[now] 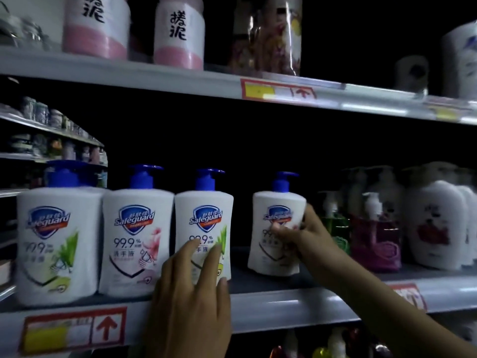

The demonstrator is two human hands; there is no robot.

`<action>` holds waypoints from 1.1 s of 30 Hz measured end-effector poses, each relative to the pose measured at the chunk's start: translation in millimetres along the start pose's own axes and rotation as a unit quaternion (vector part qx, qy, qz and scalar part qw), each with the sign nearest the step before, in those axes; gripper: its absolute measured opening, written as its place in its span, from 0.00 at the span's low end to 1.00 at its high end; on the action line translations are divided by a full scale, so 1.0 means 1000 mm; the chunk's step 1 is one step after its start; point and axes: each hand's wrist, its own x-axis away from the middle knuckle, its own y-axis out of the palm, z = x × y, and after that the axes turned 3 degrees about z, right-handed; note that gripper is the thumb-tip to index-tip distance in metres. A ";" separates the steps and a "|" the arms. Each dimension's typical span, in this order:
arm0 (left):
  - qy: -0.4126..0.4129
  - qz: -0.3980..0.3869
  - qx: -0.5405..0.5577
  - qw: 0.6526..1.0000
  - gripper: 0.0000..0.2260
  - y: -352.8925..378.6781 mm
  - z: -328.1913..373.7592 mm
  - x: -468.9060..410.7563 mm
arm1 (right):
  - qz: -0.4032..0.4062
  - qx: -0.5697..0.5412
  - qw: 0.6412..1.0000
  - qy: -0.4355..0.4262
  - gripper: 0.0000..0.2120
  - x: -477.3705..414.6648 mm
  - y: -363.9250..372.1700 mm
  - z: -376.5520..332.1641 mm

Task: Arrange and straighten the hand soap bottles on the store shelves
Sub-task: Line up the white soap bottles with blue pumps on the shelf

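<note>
Soap bottles: four white Safeguard pump bottles with blue pumps on the middle shelf (296, 297). Three stand tight together at the front edge; the fourth bottle (277, 231) sits apart to the right, set further back and leaning a little, label turned slightly away. My right hand (307, 235) is on its right side, thumb across the label front, other fingers wrapped behind, mostly hidden, so it reads as a grip around the body. My left hand (196, 288) rests against the front of the third bottle (204, 223), fingers (189, 250) spread and flat on the label, nothing pinched, more a steadying press.

Step in hand, as I judge it: closing the gap by bringing the stray bottle into the row. Next move calls for sliding it left and forward till it touches the third bottle, standing it upright, label out, while my left keeps the row from shifting. Tipping is the risk.

Shelf is grey metal with a red price tag (74, 332) on its lip. Other pump bottles (436, 223) stand to the right, pink-banded containers (178, 34) above. Aisle is dim, the back of the shelf black.
</note>
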 end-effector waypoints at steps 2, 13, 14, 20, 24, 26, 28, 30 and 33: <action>-0.004 0.007 0.006 1.000 0.24 0.004 -0.003 0.003 | -0.019 0.005 0.999 0.027 0.21 -0.013 0.008 0.007; -0.032 0.029 0.038 0.998 0.22 0.005 -0.016 0.014 | -0.096 0.024 0.985 0.141 0.19 -0.028 0.037 -0.003; -0.039 0.037 0.039 0.998 0.22 0.004 -0.018 0.013 | -0.063 0.016 0.990 0.127 0.20 -0.024 0.035 -0.007; -0.133 0.138 0.021 0.981 0.19 -0.018 -0.044 0.009 | 0.014 0.204 0.976 -0.080 0.24 0.036 0.052 -0.014; -0.170 0.126 0.027 0.977 0.25 -0.029 -0.063 0.010 | -0.166 0.291 0.941 0.039 0.23 0.040 0.069 -0.015; -0.170 0.120 0.026 0.978 0.26 -0.030 -0.067 0.010 | -0.174 0.319 0.931 0.045 0.21 0.035 0.073 -0.019; -0.166 0.114 0.020 0.979 0.27 -0.030 -0.069 0.012 | -0.178 0.344 0.921 0.039 0.21 0.032 0.076 -0.017; -0.163 0.102 0.019 0.981 0.28 -0.030 -0.070 0.013 | -0.179 0.368 0.912 0.024 0.22 0.033 0.079 -0.015; -0.152 0.085 0.017 0.984 0.27 -0.031 -0.072 0.016 | -0.171 0.391 0.904 0.011 0.23 0.035 0.081 -0.015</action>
